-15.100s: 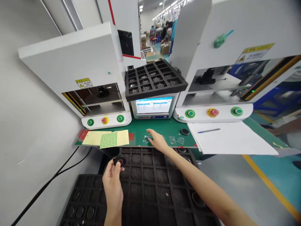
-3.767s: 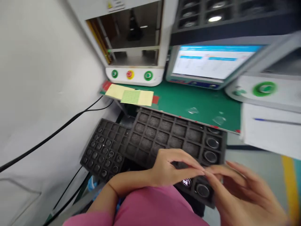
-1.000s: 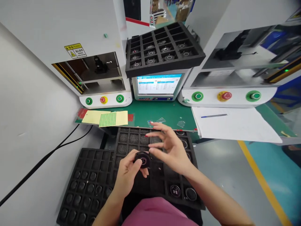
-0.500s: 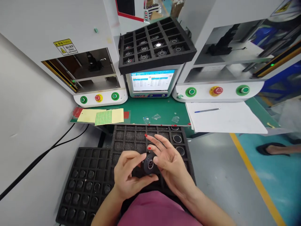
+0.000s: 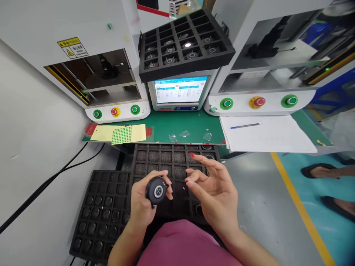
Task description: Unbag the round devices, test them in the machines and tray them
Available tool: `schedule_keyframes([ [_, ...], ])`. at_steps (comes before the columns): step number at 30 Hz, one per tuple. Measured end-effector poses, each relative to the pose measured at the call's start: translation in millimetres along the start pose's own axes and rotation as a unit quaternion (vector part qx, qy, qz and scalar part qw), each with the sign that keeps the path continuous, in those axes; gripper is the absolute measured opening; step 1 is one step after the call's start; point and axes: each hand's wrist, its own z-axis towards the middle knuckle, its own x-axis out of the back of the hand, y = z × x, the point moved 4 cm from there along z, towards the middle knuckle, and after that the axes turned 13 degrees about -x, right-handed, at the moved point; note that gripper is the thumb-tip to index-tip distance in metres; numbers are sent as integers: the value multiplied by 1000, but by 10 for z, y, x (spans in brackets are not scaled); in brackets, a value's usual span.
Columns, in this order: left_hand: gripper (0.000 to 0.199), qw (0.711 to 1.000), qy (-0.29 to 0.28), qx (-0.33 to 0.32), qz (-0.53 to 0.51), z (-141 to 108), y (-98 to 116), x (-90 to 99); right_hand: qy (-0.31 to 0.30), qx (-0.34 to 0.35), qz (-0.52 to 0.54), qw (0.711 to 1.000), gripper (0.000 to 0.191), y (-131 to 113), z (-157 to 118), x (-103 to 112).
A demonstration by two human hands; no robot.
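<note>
My left hand (image 5: pixel 142 203) is closed around a round black smartwatch case (image 5: pixel 156 190). The back of the case, with its pale sensor ring and small metal contacts, is turned up to me. To its right, my right hand (image 5: pixel 216 192) is held apart from the case, fingers spread and thumb bent near one fingertip. I see nothing between them. A tiny pinkish speck (image 5: pixel 183 188) shows just below the thumb tip. Under both hands lies a black foam tray (image 5: pixel 166 157) with square compartments, some at the right holding round pieces.
A second foam tray (image 5: pixel 111 181) with several round dark pieces lies lower left. Another tray (image 5: pixel 185 64) of watch cases leans above the screen (image 5: pixel 180 90). Sticker sheets (image 5: pixel 122 135), plastic scraps, paper (image 5: pixel 266 136) and a pen (image 5: pixel 246 126) lie on the green bench between two press machines.
My left hand has moved left with the watch case and turned its back upward. My right hand has let go of the case and drawn away to the right.
</note>
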Motion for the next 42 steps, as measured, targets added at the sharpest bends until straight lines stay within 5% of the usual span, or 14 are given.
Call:
schedule_keyframes([
  [14,68,991,-103,-22,82,-69,37,-138,-25,133,-109,985,56,-188,-158,-89],
  [26,68,992,-105,-14,66,-63,15,-143,33,95,-101,990,54,-156,-142,-23],
  [42,67,989,-135,-9,56,-92,-16,-117,-70,7,-51,996,51,-165,-102,-48],
])
